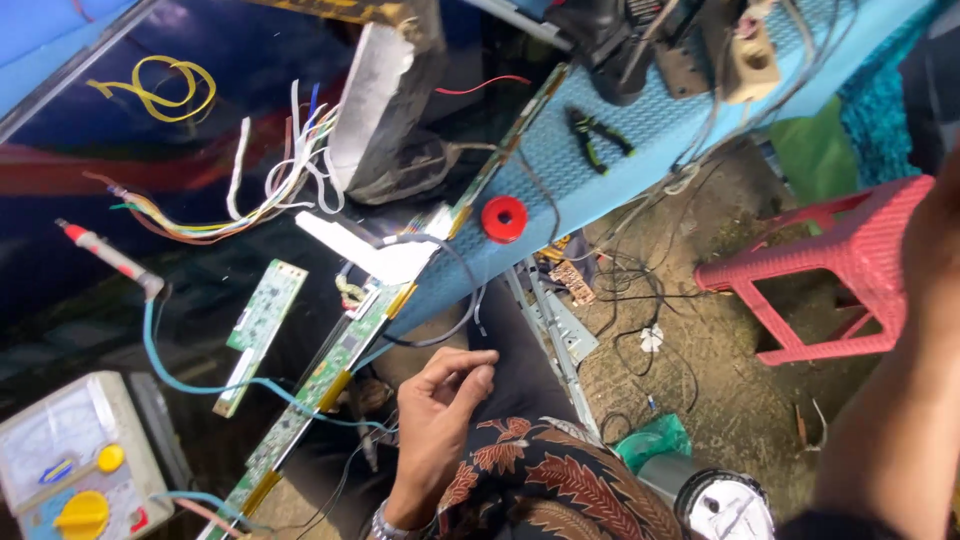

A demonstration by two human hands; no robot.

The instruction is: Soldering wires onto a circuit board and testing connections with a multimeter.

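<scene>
The left hand (440, 400) rests low in the middle, fingers curled loosely, thumb and forefinger pinched near a thin black wire (455, 325); whether they grip it I cannot tell. Just left lies a long green circuit strip (330, 375). The right arm (900, 400) fills the right edge, its hand out of view beside a red stool (830, 260).
</scene>
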